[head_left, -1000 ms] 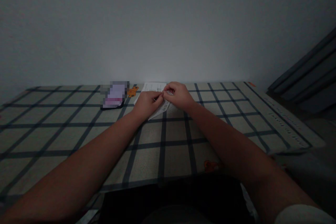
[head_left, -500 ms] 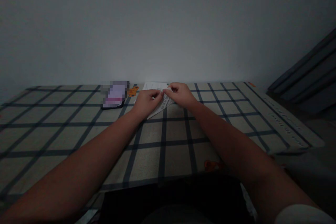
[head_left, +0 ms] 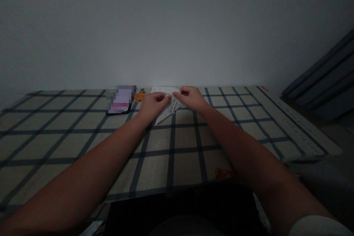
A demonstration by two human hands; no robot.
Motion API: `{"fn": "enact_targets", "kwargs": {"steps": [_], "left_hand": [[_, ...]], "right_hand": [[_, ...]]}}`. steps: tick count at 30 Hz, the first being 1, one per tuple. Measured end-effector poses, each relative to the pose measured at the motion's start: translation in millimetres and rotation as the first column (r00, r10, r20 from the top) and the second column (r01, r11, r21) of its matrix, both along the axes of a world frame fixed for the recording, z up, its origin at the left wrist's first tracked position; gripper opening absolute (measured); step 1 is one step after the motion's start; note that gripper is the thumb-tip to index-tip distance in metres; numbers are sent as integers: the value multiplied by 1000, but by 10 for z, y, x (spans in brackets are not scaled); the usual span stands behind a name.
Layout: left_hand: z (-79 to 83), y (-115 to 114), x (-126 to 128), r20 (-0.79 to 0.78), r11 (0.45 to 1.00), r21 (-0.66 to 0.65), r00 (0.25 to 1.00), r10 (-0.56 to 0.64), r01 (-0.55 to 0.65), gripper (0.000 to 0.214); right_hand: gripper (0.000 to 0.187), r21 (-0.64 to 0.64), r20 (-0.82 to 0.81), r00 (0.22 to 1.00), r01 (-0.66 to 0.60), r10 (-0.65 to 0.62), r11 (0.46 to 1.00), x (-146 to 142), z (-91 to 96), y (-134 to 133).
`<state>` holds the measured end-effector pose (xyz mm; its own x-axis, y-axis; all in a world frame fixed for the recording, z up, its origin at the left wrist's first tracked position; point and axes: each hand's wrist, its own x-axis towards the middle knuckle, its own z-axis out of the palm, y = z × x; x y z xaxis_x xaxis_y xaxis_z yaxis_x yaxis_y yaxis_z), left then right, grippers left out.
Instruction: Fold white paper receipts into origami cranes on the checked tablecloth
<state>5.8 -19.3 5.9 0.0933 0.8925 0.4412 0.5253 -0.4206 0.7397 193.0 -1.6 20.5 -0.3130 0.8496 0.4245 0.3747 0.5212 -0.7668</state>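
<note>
A printed sheet of paper [head_left: 172,107], white with dark lettering and a slanted folded edge toward me, lies near the far side of the table between both hands. My left hand [head_left: 155,105] is closed on its left part, thumb pointing right over the paper. From the other side my right hand [head_left: 191,97] pinches the paper's upper right part, thumb pointing left. The two thumb tips are close together. Behind the hands a flat white part of the paper shows; whether it is the same sheet I cannot tell.
A phone [head_left: 121,100] with a lit, blurred screen lies left of my left hand. The checked tablecloth [head_left: 155,162] covers the table, with orange bear prints. A pale wall [head_left: 177,29] rises behind it. Dark striped fabric [head_left: 326,81] hangs at the right.
The thumbs have drawn slightly apart, and more of the paper's printed face shows between them. My left hand has shifted a little left. The phone has not moved.
</note>
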Motion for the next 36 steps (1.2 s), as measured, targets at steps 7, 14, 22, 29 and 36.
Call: {"fn": "enact_targets", "kwargs": {"steps": [7, 14, 22, 29, 36], "left_hand": [[18, -11, 4, 3, 999, -43, 1000, -22, 22, 36], [69, -57, 21, 109, 995, -102, 994, 14, -3, 34], [-15, 68, -6, 261, 982, -181, 960, 98, -51, 31], [-106, 101, 31, 450, 897, -386, 893, -23, 217, 34], [-123, 80, 29, 521, 864, -419, 853, -23, 280, 35]], "right_hand": [[41, 9, 14, 996, 84, -85, 996, 34, -4, 61], [42, -72, -48, 989, 136, -140, 988, 80, -7, 92], [24, 231, 152, 987, 8, -45, 973, 86, -73, 115], [29, 210, 161, 987, -32, -2, 977, 84, -98, 117], [33, 284, 194, 980, -7, -51, 959, 84, -84, 101]]}}
